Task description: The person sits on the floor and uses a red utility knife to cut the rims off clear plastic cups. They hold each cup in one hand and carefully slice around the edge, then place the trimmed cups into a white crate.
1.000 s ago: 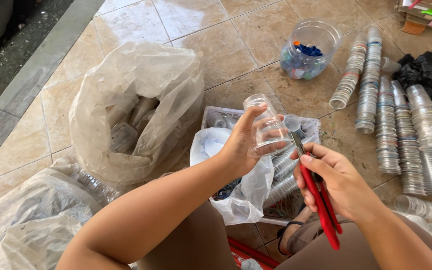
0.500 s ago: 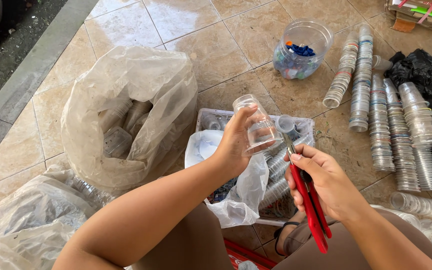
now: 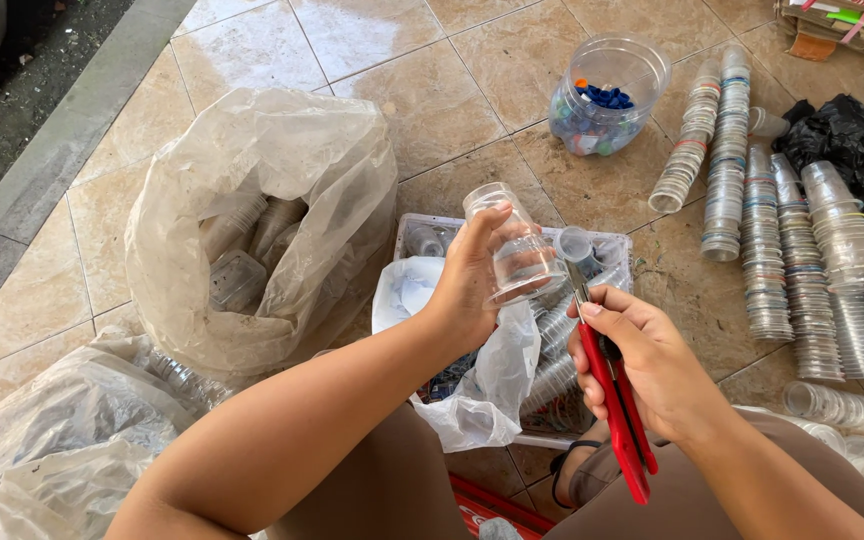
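Left hand (image 3: 472, 285) grips a clear plastic cup (image 3: 514, 245) by its thin, crushable wall — likely featherlight — above a white crate (image 3: 612, 245); right hand (image 3: 642, 355) clenches red-handled scissors (image 3: 617, 400) beside the cup's rim

The left hand (image 3: 477, 275) has tipped the clear plastic cup (image 3: 514, 245) further over, its mouth now nearer the red-handled cutters (image 3: 607, 385). The right hand (image 3: 652, 365) has drawn closer to the cup.
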